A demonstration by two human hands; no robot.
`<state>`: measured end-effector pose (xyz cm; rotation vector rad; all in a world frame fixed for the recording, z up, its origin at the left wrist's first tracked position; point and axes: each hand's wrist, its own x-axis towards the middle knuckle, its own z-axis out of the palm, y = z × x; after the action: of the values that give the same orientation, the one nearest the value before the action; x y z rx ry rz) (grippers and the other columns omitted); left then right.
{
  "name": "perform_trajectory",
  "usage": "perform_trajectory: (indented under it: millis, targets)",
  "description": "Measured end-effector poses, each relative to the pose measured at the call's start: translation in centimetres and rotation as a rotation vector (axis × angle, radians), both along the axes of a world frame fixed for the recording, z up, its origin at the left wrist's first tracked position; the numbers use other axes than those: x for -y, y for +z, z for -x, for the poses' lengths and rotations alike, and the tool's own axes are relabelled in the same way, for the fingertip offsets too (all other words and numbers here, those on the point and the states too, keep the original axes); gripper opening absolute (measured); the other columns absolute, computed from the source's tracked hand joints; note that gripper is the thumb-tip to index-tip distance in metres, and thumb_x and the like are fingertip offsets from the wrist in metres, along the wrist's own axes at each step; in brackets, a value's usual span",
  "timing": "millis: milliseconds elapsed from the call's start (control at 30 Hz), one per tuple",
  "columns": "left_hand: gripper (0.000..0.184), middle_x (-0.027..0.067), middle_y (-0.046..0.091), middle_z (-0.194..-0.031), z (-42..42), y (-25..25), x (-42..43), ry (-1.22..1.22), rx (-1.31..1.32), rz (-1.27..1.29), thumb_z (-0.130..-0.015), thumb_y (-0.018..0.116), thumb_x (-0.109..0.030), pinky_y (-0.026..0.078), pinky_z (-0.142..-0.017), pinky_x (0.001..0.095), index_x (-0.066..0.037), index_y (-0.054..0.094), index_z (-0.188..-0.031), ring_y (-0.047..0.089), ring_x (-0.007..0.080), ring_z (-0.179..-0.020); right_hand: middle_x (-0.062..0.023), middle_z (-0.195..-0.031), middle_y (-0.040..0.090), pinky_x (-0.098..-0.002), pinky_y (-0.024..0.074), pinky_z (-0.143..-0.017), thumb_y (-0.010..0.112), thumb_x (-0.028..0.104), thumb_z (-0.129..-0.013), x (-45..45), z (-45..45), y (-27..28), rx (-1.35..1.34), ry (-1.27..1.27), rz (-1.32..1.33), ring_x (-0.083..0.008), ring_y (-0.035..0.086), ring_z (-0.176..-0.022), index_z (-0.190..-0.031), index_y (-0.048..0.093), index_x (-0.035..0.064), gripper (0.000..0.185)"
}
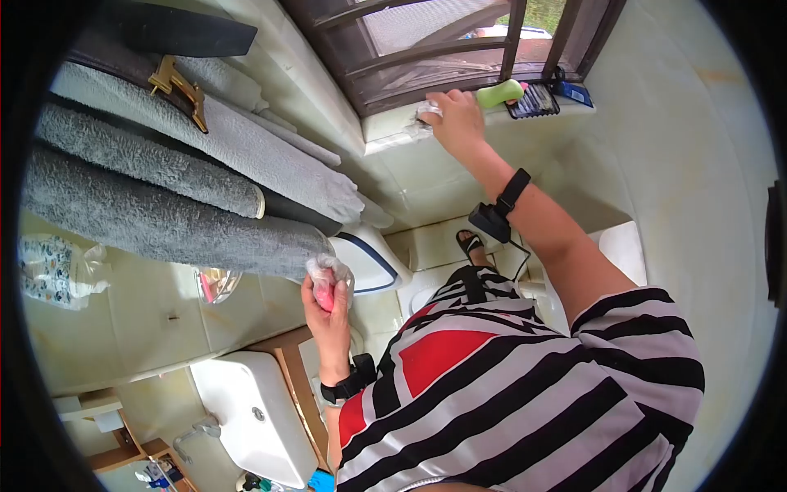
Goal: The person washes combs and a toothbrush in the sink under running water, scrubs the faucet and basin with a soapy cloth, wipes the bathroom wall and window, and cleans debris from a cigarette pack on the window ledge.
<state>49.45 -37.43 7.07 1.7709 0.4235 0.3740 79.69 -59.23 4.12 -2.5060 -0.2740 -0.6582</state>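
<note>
My left hand (pixel 325 324) is closed around a crumpled clear plastic bag (pixel 343 269) with a pink object (pixel 325 292) in it; I cannot make out what the pink object is. Up at the window sill (pixel 384 135), my right hand (pixel 459 123) reaches out with its fingers bent over a crumpled piece of whitish plastic (pixel 427 112). Just beside those fingers lies a green bottle (pixel 498 94) with a pink end. A black tray (pixel 534 101) and a blue packet (pixel 574 93) sit farther along the sill.
Grey towels (pixel 164 197) hang at the left, near my left hand. Below them are a wall basket (pixel 218 284) and a patterned plastic pack (pixel 57 271). A white sink (pixel 246 410) with a tap (pixel 197 433) stands lower left. The barred window (pixel 443 57) is above the sill.
</note>
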Motion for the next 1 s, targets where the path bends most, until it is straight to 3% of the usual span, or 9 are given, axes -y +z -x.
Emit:
perform_trajectory:
  millis: [133,200,300,433,633,733,800,1000]
  targets:
    - [0.046,0.0085,0.054,-0.115,0.5,-0.1,-0.2,0.025,0.008,-0.014,-0.089,0.063,-0.015,0.040,-0.092,0.0263,0.002,0.042,-0.127,0.051,0.0138,-0.104,-0.0040,-0.091,0.059,-0.0361,0.0461,-0.080,0.070,0.036,-0.074,-0.3,0.4,-0.5,-0.004,0.045,0.025,-0.0243,0.053,-0.093,-0.096,0.067,0.0156,0.030]
    - [0.046,0.0081,0.055,-0.114,0.6,0.1,-0.2,0.055,0.009,-0.033,-0.089,0.064,-0.015,0.040,-0.092,0.0262,0.002,0.042,-0.126,0.051,0.0136,-0.103,-0.0045,-0.086,0.060,-0.0369,0.0461,-0.079,0.071,0.034,-0.074,-0.4,0.2,-0.5,0.133,0.122,0.122,-0.0244,0.053,-0.092,-0.092,0.066,0.0134,0.028]
    - [0.046,0.0084,0.055,-0.114,0.8,0.3,-0.2,0.066,0.011,0.027,-0.089,0.064,-0.015,0.040,-0.092,0.0263,0.002,0.043,-0.126,0.052,0.0138,-0.103,-0.0052,-0.085,0.061,-0.0370,0.0462,-0.079,0.070,0.030,-0.074,-0.8,1.2,0.8,0.104,0.182,0.276,-0.0248,0.054,-0.092,-0.089,0.067,0.0123,0.024]
    - [0.045,0.0086,0.055,-0.114,0.5,-0.2,-0.5,0.066,0.012,0.017,-0.089,0.064,-0.015,0.040,-0.091,0.0262,0.002,0.043,-0.126,0.052,0.0140,-0.103,-0.0075,-0.087,0.062,-0.0371,0.0464,-0.080,0.069,0.026,-0.075,-3.3,1.0,-0.5,0.091,0.247,0.261,-0.0263,0.054,-0.091,-0.088,0.067,0.0122,0.019]
    - [0.047,0.0115,0.053,-0.118,0.2,0.8,-0.6,0.057,-0.025,0.012,-0.088,0.063,-0.011,0.040,-0.094,0.0276,0.003,0.040,-0.127,0.051,0.0161,-0.108,-0.0102,-0.085,0.062,-0.0356,0.0454,-0.082,0.068,0.019,-0.074,-7.2,-0.3,-0.6,0.081,0.438,-0.129,-0.0260,0.055,-0.090,-0.086,0.068,0.0110,0.015]
    - [0.049,0.0111,0.053,-0.118,0.4,-0.3,-1.2,0.081,-0.021,-0.025,-0.088,0.064,-0.012,0.041,-0.093,0.0276,0.003,0.040,-0.128,0.051,0.0162,-0.107,-0.0084,-0.084,0.062,-0.0345,0.0451,-0.083,0.063,0.017,-0.074,-8.4,-1.9,-1.1,0.207,0.537,-0.070,-0.0248,0.056,-0.090,-0.082,0.068,0.0099,0.012]
    - [0.050,0.0109,0.054,-0.117,0.3,-0.9,-1.3,0.064,-0.007,0.003,-0.087,0.064,-0.011,0.041,-0.093,0.0276,0.003,0.040,-0.128,0.052,0.0160,-0.106,-0.0062,-0.085,0.060,-0.0348,0.0453,-0.082,0.058,0.017,-0.075,-9.3,-2.2,-0.5,0.177,0.493,0.260,-0.0247,0.055,-0.091,-0.077,0.067,0.0092,0.012]
    - [0.048,0.0107,0.054,-0.117,-2.7,-0.2,0.7,-0.081,-0.056,-0.034,-0.087,0.064,-0.011,0.041,-0.092,0.0272,0.003,0.042,-0.127,0.052,0.0155,-0.105,-0.0004,-0.089,0.059,-0.0343,0.0439,-0.081,0.057,0.014,-0.072,-8.2,-1.4,-1.6,0.202,0.501,0.126,-0.0217,0.051,-0.096,-0.075,0.068,0.0130,0.012]
